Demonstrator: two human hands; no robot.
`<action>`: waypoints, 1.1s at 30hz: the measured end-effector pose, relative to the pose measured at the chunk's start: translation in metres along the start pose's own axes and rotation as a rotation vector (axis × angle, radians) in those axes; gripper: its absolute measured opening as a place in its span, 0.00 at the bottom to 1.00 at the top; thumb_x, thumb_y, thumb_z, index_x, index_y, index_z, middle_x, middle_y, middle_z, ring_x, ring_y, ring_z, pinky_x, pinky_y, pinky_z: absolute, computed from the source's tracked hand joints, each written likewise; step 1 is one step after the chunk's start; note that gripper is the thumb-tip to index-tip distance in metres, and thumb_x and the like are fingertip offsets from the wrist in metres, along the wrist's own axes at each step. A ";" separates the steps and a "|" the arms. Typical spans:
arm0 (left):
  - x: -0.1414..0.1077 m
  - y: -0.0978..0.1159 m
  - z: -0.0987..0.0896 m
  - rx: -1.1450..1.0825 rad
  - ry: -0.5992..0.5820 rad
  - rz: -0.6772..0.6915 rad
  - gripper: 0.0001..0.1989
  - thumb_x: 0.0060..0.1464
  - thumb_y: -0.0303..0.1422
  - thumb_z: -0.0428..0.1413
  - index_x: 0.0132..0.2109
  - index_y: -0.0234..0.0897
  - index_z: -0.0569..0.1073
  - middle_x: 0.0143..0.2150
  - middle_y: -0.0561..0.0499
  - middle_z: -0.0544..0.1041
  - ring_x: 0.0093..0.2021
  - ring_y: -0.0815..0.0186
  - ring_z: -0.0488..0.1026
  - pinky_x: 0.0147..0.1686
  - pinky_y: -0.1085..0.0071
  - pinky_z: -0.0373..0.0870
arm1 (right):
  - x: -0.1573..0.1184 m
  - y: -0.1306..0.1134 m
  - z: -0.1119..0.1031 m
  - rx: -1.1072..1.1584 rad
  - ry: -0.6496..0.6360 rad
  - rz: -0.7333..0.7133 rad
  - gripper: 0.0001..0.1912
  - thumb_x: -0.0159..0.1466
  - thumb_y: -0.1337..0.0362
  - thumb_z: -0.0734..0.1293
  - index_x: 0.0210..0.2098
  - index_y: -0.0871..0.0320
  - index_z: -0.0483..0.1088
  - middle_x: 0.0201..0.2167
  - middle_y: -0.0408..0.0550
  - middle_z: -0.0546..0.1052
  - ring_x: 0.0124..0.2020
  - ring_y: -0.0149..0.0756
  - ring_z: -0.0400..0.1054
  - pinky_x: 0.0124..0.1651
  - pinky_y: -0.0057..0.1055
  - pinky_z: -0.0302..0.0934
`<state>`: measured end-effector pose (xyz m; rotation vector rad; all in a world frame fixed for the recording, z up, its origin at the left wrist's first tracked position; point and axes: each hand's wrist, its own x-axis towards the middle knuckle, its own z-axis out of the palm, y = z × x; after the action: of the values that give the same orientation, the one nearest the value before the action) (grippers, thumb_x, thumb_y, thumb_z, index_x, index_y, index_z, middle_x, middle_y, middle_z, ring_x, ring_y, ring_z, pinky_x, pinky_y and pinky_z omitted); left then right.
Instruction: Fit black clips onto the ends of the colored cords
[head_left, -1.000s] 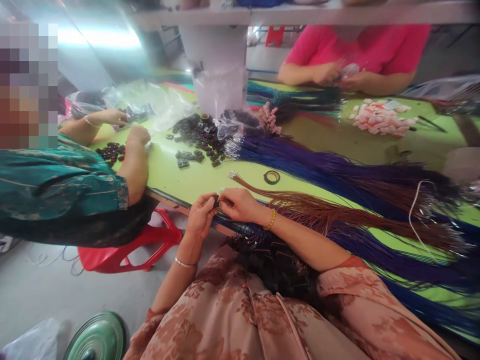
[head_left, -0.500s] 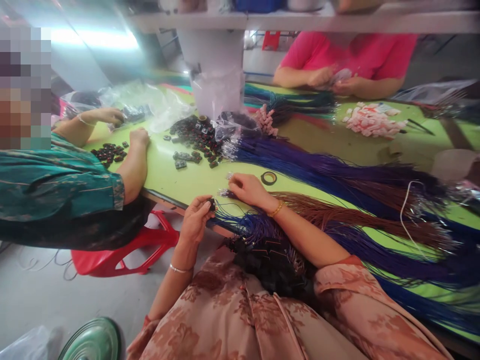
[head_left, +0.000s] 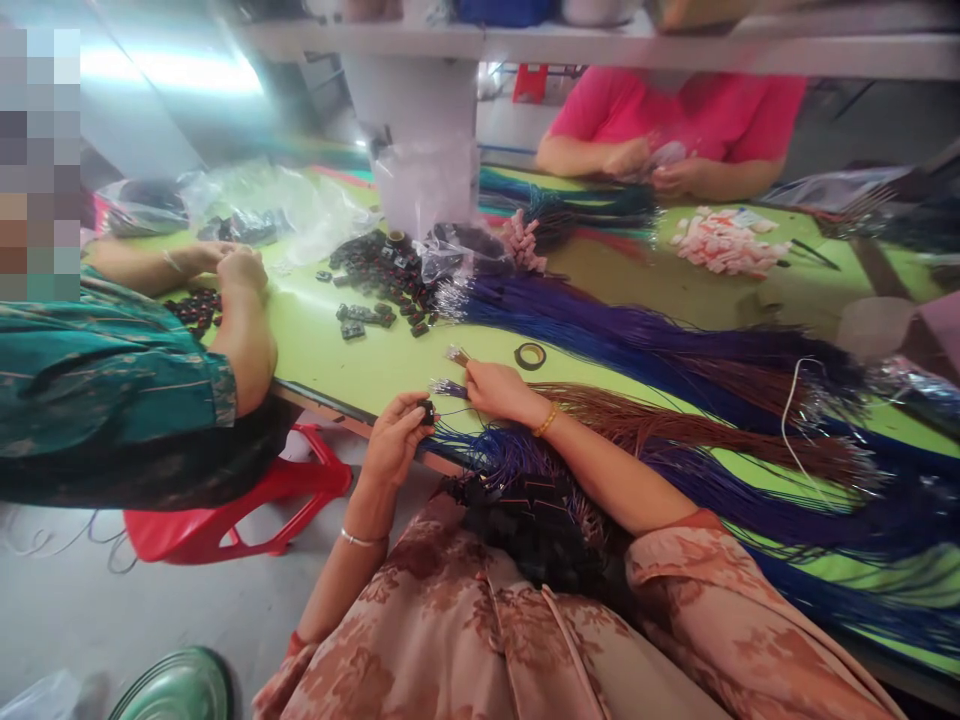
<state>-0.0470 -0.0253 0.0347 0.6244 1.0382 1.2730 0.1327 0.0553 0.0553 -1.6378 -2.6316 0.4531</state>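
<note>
Black plastic makes up the small squarish block (head_left: 427, 411) clamped between the thumb and fingers of our left hand (head_left: 394, 435), just over the front edge of the pale green tabletop (head_left: 337, 368). One thin dark wire (head_left: 452, 411) seems to run from it toward our right, so we judge this block at least begun; how many of its slots are filled is too small to tell.

Our right hand (head_left: 501, 388) has its fingers bent down at the tip end of a long brown wire bundle (head_left: 600, 410); whether they close on a strand, we cannot tell. Silvery tips of a blue-purple bunch (head_left: 448, 387) lie just beside.

Below, tangled blue wires (head_left: 517, 450) hang toward a dark heap of black pieces (head_left: 525, 530) on our lap, perhaps finished work. Much looks left: beyond a black tape roll (head_left: 530, 356) lie a thick blue-and-purple wire bundle (head_left: 600, 312) and a pile of loose black blocks (head_left: 382, 265), near a co-worker's teal sleeve (head_left: 150, 350).
</note>
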 end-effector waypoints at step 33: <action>0.013 -0.019 0.021 -0.228 -0.064 -0.076 0.11 0.47 0.26 0.61 0.41 0.35 0.75 0.39 0.49 0.75 0.36 0.71 0.72 0.34 0.76 0.68 | -0.025 -0.005 0.008 0.687 0.298 -0.230 0.04 0.54 0.66 0.64 0.25 0.60 0.67 0.20 0.38 0.66 0.23 0.25 0.56 0.28 0.24 0.48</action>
<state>-0.0198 -0.0135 0.0238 0.4438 0.8419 1.2749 0.1384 0.0289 0.0523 -1.0755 -2.0678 0.8909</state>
